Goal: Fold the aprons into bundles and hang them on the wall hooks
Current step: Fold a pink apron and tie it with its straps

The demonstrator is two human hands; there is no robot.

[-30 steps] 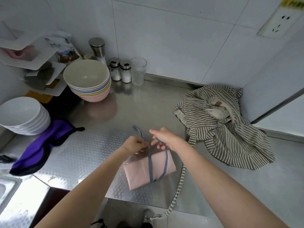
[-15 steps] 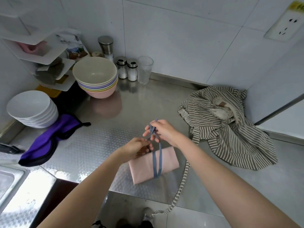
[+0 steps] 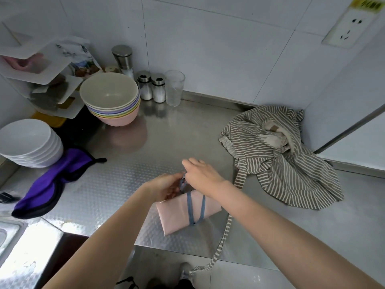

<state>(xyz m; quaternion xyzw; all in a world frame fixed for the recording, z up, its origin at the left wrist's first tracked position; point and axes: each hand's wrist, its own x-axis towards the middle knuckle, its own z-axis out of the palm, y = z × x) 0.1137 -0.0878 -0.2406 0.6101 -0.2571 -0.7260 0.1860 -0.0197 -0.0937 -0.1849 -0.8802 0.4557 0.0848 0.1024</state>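
Near the front edge of the steel counter (image 3: 116, 180) w/ its dimpled surface lies the pink apron (image 3: 177, 213), folded into a flat rectangular bundle, a thin blue strap (image 3: 190, 207) looped round it. Just behind it both hands meet – left hand (image 3: 164, 185) and right hand (image 3: 201, 172) pinch the strap ends. At the right, toward the back corner, the striped apron (image 3: 277, 161) sits crumpled, one tie dangling over the front edge. Left edge: limp purple cloth (image 3: 50, 182), stacked white plates (image 3: 27, 142). Further back – nested pastel bowls (image 3: 110, 99), round.
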